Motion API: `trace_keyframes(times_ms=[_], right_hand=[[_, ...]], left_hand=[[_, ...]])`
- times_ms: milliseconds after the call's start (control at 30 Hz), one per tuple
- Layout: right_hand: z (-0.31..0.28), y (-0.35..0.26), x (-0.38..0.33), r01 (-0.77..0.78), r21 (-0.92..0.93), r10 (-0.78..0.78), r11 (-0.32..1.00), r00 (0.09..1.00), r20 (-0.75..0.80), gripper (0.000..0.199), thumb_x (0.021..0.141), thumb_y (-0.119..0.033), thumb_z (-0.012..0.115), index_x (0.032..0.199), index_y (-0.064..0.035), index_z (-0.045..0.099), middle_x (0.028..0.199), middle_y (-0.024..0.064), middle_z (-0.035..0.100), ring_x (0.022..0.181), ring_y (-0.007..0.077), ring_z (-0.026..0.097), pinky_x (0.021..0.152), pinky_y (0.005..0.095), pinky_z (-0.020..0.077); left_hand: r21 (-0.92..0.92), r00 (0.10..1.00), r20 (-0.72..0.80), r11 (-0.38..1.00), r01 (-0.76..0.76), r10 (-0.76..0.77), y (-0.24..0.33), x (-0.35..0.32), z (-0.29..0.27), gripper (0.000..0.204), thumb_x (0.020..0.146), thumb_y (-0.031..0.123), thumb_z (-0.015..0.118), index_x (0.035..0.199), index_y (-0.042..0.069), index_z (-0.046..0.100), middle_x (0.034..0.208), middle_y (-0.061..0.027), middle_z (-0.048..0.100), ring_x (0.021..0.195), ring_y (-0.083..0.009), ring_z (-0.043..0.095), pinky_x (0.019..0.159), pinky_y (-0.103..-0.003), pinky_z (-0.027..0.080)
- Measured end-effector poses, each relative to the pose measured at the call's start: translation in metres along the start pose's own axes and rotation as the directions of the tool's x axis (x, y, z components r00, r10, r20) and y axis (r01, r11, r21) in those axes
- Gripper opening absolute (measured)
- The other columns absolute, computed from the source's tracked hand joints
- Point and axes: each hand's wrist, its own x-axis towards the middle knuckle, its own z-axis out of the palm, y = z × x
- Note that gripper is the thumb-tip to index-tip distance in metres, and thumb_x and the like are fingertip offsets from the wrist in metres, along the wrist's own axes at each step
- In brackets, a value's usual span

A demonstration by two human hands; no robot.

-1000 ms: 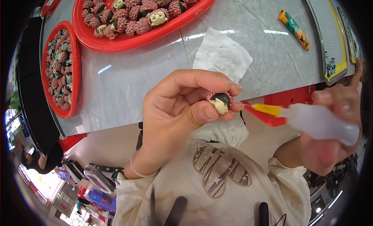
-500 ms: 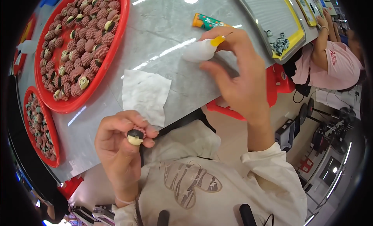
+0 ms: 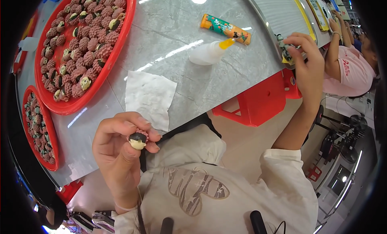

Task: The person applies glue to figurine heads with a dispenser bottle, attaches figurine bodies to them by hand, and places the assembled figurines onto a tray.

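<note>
My left hand (image 3: 117, 153) holds a small figure piece (image 3: 138, 140) between thumb and fingertips. It has a cream lower part, a dark cap and a ridged pink back. My right hand (image 3: 308, 61) is at the tray (image 3: 264, 22) on the right, thumb and fingertips brought close together over a pile of small dark-and-pale pieces (image 3: 280, 40). Whatever is between those fingertips is too small to make out. On the table stands a white squeeze bottle (image 3: 206, 54) with a yellow tip, apart from both hands.
A white tissue (image 3: 149, 99) lies near the table's front edge. Behind the bottle is a green and orange tube (image 3: 226, 29). Red trays (image 3: 128, 30) of pink pieces stand at left. A red stool (image 3: 262, 101) is below the table; a person in pink (image 3: 352, 69) works at far right.
My right hand has left the squeeze bottle, which stays in place, and moved right to the pile in the tray. My left hand keeps the figure piece, almost unmoved.
</note>
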Motion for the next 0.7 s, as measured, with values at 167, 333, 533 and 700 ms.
trace_keyframes(times_ms=[167, 333, 533, 700], right_hand=[[-0.004, -0.031, -0.015, -0.16, 0.848, 0.251, 0.505, 0.967, 0.033, 0.016, 0.079, -0.002, 0.048, 0.092, 0.004, 0.053, 0.092, 0.0125, 0.054, 0.072, 0.0118, 0.051, 0.064, 0.0202, 0.0404], [0.027, -0.079, -0.021, -0.072, 0.993, -0.063, 0.093, 0.995, 0.078, 0.017, 0.079, -0.014, 0.054, 0.09, -0.0005, 0.051, 0.082, 0.0089, 0.047, 0.067, 0.0113, 0.045, 0.061, 0.017, 0.0377], [0.033, -0.128, -0.029, -0.31, 0.943, -0.156, -0.12, 0.944, 0.29, 0.024, 0.072, -0.008, 0.061, 0.09, 0.0019, 0.05, 0.082, 0.016, 0.051, 0.059, 0.0147, 0.051, 0.054, 0.0206, 0.0433], [0.04, -0.136, -0.021, 0.002, 0.98, -0.331, 0.2, 0.941, 0.065, 0.022, 0.068, -0.001, 0.064, 0.085, 0.0047, 0.052, 0.081, 0.0179, 0.053, 0.066, 0.0175, 0.055, 0.058, 0.0215, 0.0467]], left_hand=[[-0.022, 1.0, 0.01, 1.0, 0.007, -0.006, 0.002, 0.002, 0.001, 0.028, 0.074, 0.016, 0.061, 0.09, -0.002, 0.046, 0.09, -0.0173, 0.05, 0.073, -0.0214, 0.057, 0.058, -0.025, 0.05], [-0.126, 0.995, 0.095, 0.991, 0.042, -0.03, -0.004, 0.005, 0.004, 0.026, 0.074, 0.01, 0.059, 0.093, -0.004, 0.047, 0.094, -0.0185, 0.05, 0.079, -0.0225, 0.057, 0.065, -0.026, 0.049], [-0.07, 0.992, 0.056, 0.991, 0.116, -0.112, 0.001, 0.0, 0.013, 0.034, 0.072, 0.02, 0.064, 0.093, 0.002, 0.044, 0.094, -0.0142, 0.046, 0.074, -0.017, 0.055, 0.06, -0.019, 0.045], [-0.051, 0.993, 0.005, 0.991, 0.121, -0.121, 0.002, -0.005, 0.009, 0.035, 0.07, 0.021, 0.066, 0.092, 0.001, 0.046, 0.088, -0.0114, 0.05, 0.073, -0.0142, 0.053, 0.06, -0.02, 0.044]])
